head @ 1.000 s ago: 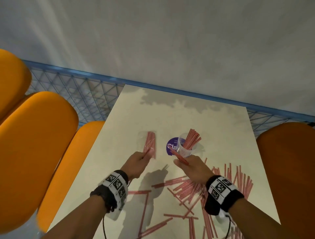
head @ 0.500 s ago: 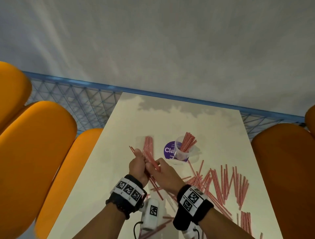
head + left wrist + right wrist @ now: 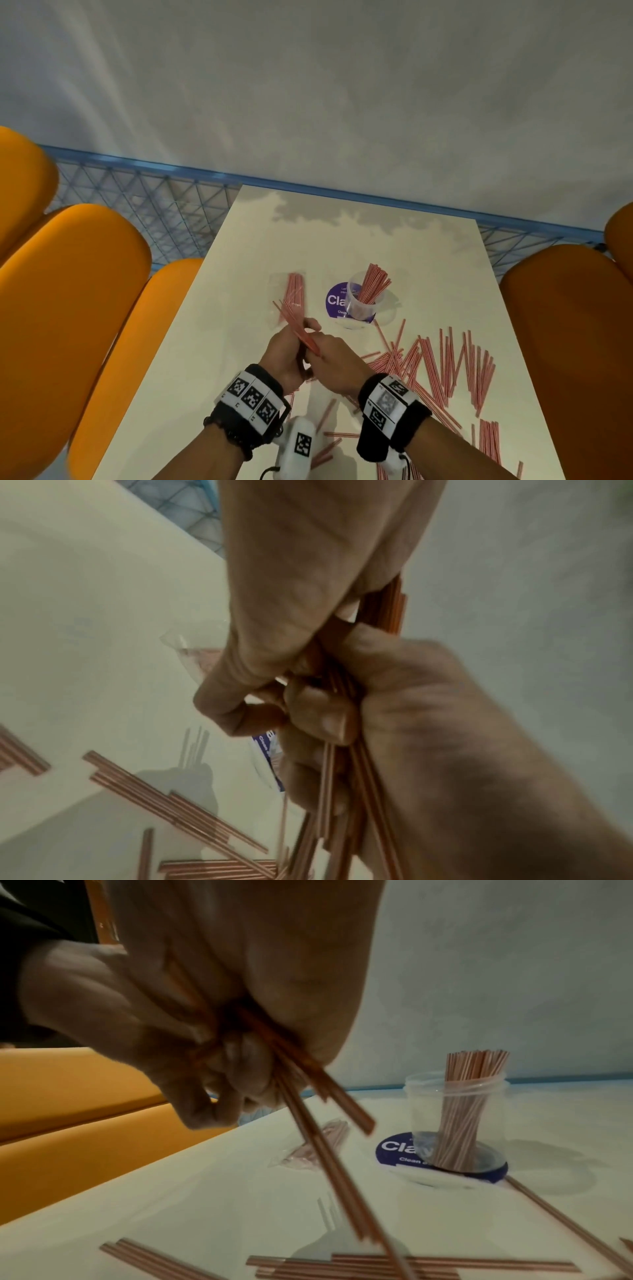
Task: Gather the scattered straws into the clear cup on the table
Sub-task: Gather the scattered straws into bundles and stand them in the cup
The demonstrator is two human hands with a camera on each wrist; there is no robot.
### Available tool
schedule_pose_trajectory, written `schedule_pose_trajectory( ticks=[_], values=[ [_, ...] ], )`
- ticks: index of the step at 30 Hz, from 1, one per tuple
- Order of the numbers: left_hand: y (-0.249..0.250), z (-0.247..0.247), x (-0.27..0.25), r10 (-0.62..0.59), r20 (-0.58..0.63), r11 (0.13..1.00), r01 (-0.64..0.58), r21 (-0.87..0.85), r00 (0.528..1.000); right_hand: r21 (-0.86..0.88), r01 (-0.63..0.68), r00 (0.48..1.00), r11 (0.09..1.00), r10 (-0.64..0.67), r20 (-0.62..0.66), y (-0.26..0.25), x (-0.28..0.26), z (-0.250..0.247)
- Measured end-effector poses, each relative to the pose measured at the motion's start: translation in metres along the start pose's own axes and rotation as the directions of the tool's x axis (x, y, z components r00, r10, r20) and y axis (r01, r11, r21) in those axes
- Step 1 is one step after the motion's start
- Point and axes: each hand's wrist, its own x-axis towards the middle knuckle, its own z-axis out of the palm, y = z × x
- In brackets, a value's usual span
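From the head view, your left hand [image 3: 287, 356] and right hand [image 3: 337, 359] meet above the near middle of the cream rectangular table [image 3: 239, 274], both closed on one small bundle of thin red-and-white striped straws [image 3: 296, 325] that slants away to the far left. You seem to be squaring the bundle between both hands so it will drop in as one. The clear plastic cup [image 3: 361, 301] stands upright just beyond, on a round purple sticker [image 3: 334, 301], already holding a leaning sheaf. A flat clear packet of straws [image 3: 291, 294] lies left of the cup, and many loose straws [image 3: 445, 363] remain scattered to the near right, so I judge much is left to gather.

From the left wrist view, your left fingers [image 3: 267, 653] curl round the straws while your right thumb [image 3: 325, 712] pinches them from the other side.

From the right wrist view, your right fingers [image 3: 246, 1069] are clamped on the bundle, whose blurred free ends point down toward the table; the cup stands to the right, well clear.
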Motion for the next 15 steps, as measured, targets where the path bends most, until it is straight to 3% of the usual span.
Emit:
schedule_pose_trajectory(
  ticks=[3,5,7,9,11,12,13,15],
  values=[
    [0.014,-0.002,-0.003,0.006,0.118,0.990,0.011,-0.141,0.993,0.070,-0.047,0.997,0.996,0.051,-0.052,0.009,0.002,-0.010],
    [0.022,0.000,-0.006,0.057,0.132,0.987,-0.035,-0.158,0.990,0.155,-0.100,0.995,0.983,0.103,-0.017,0.014,0.004,-0.017],
    [0.026,0.004,-0.007,0.191,0.039,0.981,-0.189,-0.046,0.981,0.186,-0.119,0.993,0.975,0.115,0.032,0.016,0.001,-0.021],
    [0.031,0.005,-0.007,0.367,-0.085,0.928,-0.358,0.099,0.926,0.118,-0.112,0.993,0.987,0.107,0.042,0.015,-0.003,-0.022],
    [0.035,0.003,-0.006,0.527,-0.159,0.842,-0.488,0.229,0.835,0.003,-0.109,0.991,0.994,0.108,0.072,0.014,-0.007,-0.022],
    [0.034,0.001,-0.005,0.592,-0.139,0.784,-0.527,0.328,0.794,-0.047,-0.120,0.988,0.992,0.124,0.092,0.014,-0.007,-0.022],
    [0.032,0.001,-0.005,0.639,-0.066,0.699,-0.543,0.466,0.766,-0.104,-0.139,0.983,0.985,0.150,0.104,0.014,-0.007,-0.022],
    [0.020,0.001,-0.001,0.653,0.128,0.419,-0.497,0.760,0.746,-0.219,-0.168,0.976,0.961,0.194,0.102,0.015,-0.006,-0.021]
  ],
)
